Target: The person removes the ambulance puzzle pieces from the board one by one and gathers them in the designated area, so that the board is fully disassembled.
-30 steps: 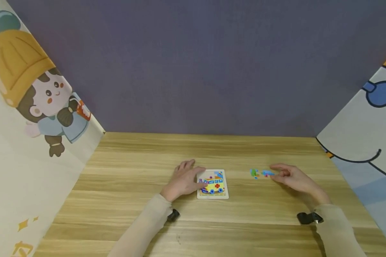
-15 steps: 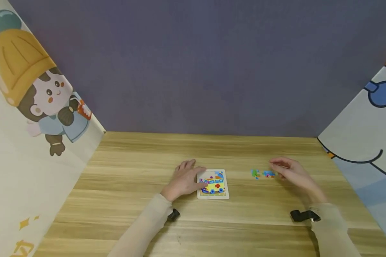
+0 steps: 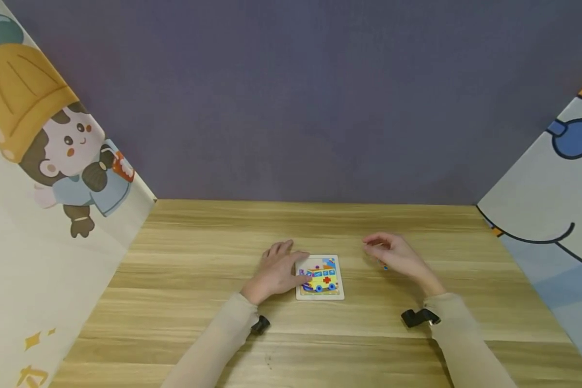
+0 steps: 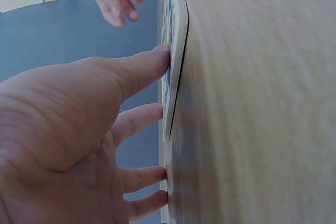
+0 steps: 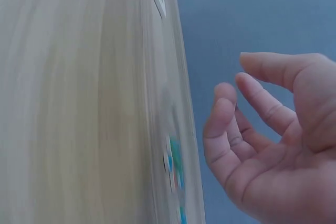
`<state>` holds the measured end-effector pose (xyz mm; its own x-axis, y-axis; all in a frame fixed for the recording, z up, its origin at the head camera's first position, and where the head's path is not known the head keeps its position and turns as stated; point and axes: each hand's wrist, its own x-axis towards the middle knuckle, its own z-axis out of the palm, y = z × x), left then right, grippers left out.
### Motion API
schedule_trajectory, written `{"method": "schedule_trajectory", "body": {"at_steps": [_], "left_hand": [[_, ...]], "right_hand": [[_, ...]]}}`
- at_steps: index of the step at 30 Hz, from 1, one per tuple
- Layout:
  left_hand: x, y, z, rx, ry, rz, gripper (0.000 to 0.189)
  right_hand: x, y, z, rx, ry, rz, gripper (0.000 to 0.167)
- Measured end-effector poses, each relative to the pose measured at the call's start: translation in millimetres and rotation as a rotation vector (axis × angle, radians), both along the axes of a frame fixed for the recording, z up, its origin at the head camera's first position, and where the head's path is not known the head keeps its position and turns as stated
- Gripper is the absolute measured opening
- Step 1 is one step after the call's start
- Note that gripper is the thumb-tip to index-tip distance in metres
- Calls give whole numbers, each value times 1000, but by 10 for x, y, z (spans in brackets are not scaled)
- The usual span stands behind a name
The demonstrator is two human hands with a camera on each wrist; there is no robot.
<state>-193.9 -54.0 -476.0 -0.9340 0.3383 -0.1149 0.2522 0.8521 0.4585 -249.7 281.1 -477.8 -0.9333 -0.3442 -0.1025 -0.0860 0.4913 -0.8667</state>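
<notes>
Resting its thumb on the puzzle (image 3: 324, 279), the left hand (image 3: 275, 269) lies spread, gripping nothing; the right hand (image 3: 394, 255) hangs loosely curled above the table (image 3: 330, 342), nothing visible in its grasp. Loose pieces (image 5: 176, 162) lie near it, right of the puzzle.

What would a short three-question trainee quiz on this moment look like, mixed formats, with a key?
1. Multiple choice: what is pictured on the puzzle board? A) a green train B) a yellow van with a red cross C) a red tractor
2. True or false: the right hand is touching the board.
3. Fill in the blank: on the left hand, the ____ rests on the board's picture.

Key: 1. B. 2. False; it is apart from the board, near the loose pieces. 3. Thumb.
</notes>
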Motion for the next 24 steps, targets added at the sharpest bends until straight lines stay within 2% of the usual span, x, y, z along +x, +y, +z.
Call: {"method": "schedule_trajectory", "body": {"at_steps": [8,12,18,24], "left_hand": [[-15,18,-16,-16,2,1,62],[-17,13,-29,-25,5,0,62],[-3,2,-7,-33,8,6,61],[1,5,20,-36,5,10,61]], "right_hand": [[-30,-373,-90,-3,9,94,40],[-4,-530,-128,16,23,112,35],[51,-788,-135,145,100,46,28],[71,-940,-153,263,93,-15,33]]}}
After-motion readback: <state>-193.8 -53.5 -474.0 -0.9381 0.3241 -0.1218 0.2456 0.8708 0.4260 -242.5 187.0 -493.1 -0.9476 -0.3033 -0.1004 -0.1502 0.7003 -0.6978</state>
